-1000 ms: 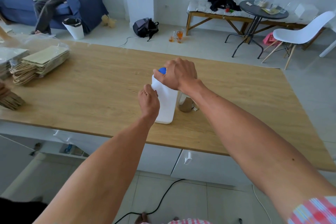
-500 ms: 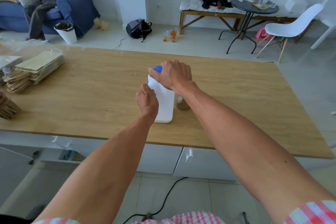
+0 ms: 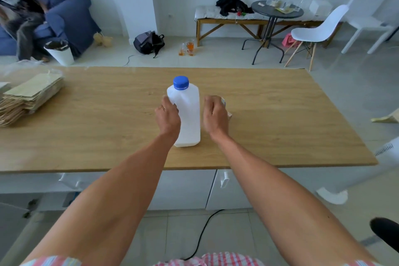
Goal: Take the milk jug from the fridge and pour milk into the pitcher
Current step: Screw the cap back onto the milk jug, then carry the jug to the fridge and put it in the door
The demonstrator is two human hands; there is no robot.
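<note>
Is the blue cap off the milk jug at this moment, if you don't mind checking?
No, the blue cap sits on top of the upright milk jug on the table.

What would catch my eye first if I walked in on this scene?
A white milk jug with a bright blue cap stands upright in the middle of the wooden table. The left hand holds its side, and the right hand hovers beside it, hiding most of the pitcher. A pile of paper bags lies at the table's left end.
</note>
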